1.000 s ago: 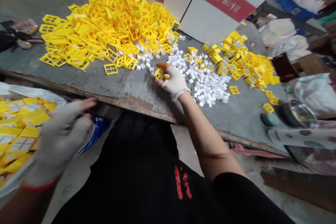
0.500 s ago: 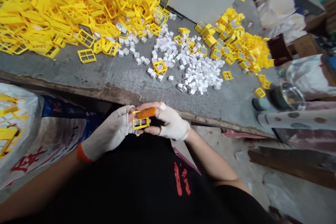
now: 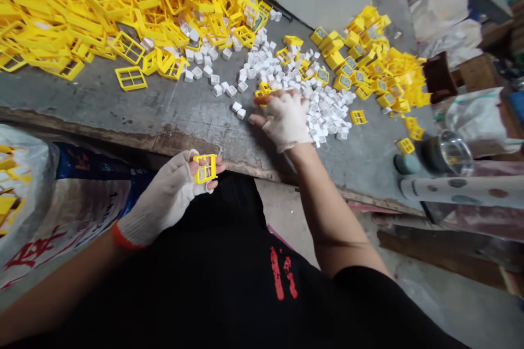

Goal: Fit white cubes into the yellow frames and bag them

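Observation:
My left hand, in a white fingerless glove, holds a small yellow window frame in front of the table's near edge. My right hand, gloved the same way, is over the near side of the heap of small white pieces. Its fingers are apart and reach toward a yellow frame among the white pieces. Whether the fingertips touch that frame is hard to tell. Two white pieces lie just left of this hand.
A large heap of yellow frames covers the back left of the grey table. Smaller yellow pieces are piled at the right, near a clear round container. An open sack of yellow parts stands at lower left.
My right hand has left the frame near my body and moved up and right to the white pieces. My left hand has shifted slightly left and up, still holding the yellow frame.

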A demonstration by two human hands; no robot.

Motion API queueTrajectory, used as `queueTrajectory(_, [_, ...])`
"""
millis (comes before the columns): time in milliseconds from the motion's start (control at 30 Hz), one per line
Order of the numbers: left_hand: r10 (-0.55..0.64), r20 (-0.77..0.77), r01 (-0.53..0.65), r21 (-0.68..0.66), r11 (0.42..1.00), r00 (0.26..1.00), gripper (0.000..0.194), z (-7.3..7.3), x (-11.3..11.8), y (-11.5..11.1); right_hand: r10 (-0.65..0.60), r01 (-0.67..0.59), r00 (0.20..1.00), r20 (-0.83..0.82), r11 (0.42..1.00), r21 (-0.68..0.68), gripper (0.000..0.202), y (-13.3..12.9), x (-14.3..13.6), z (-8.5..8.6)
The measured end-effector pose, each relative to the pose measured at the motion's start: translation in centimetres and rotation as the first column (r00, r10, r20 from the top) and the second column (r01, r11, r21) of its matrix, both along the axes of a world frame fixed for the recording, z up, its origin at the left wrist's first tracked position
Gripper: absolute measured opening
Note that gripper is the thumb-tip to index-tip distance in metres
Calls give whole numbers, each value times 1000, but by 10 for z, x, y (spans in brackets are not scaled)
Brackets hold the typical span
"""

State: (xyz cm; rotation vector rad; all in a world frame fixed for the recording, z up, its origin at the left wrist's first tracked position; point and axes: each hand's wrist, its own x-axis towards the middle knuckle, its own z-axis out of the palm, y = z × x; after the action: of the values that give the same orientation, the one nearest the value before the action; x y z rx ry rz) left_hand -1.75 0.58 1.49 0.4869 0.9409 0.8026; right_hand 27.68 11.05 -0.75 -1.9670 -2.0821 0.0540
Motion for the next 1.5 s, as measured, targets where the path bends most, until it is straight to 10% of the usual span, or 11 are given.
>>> queueTrajectory(233, [95,17,-96,128,987,995,59,-4,9,6,-85,86,992,88,996,-9,27,-23,-53,-3])
queueTrajectory(533, [53,34,-58,157,986,998,56,-3,16,-2,438,-445,896,77,878,177,30,-110,-55,35])
queueTrajectory(1233, [45,-20,-40,226,973,999,43,-1,35,-17,309,-424,898,312,793,437,31,-160,-62,15])
queueTrajectory(1500, [-7,89,-1,83,997,996,50,-5,31,-9,401,-334,909,-114,865,375,32,-151,-51,15])
